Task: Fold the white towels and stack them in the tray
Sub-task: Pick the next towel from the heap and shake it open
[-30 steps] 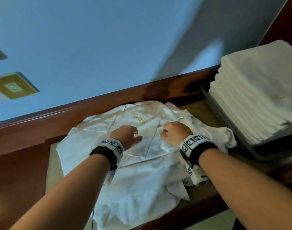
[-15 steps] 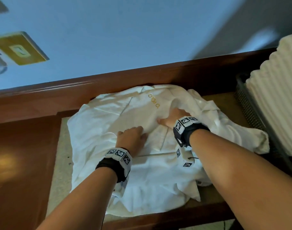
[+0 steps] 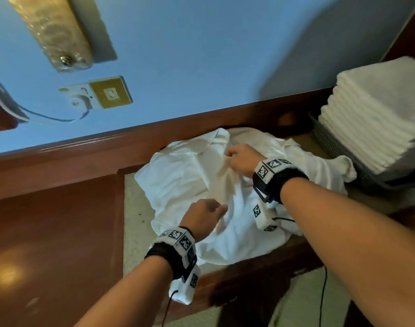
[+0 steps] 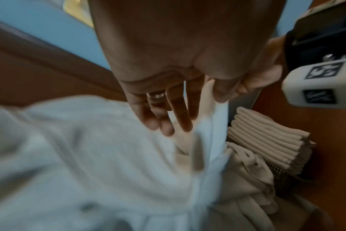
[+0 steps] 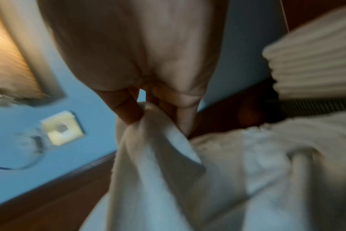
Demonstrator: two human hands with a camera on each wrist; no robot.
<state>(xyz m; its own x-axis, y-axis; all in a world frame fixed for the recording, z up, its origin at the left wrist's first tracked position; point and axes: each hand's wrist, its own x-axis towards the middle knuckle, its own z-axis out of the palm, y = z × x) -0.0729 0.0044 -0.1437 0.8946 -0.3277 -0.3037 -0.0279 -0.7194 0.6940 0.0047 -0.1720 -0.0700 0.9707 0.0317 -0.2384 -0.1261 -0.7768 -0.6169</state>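
A heap of loose white towels (image 3: 185, 175) lies on the beige mat between my hands. At its far side my right hand (image 3: 239, 158) pinches a fold of the top towel (image 5: 148, 140) and holds it raised. My left hand (image 3: 206, 217) hovers over the near part of the heap. Its fingers (image 4: 164, 118) are straight, just above the cloth (image 4: 79, 148); whether the thumb touches the raised fold I cannot tell. At the right stands a dark mesh tray (image 3: 329, 142) bearing a tall stack of folded white towels (image 3: 378, 119).
A wooden ledge (image 3: 83, 156) runs along the blue wall behind the heap. On the wall to the left is a socket plate (image 3: 107, 93) with a plugged-in cable. Polished wood (image 3: 48, 232) lies left of the beige mat (image 3: 133, 208).
My right hand went from lying flat on the towel to pinching a fold and lifting it at the far side. My left hand drew back toward me and lifted off the cloth.
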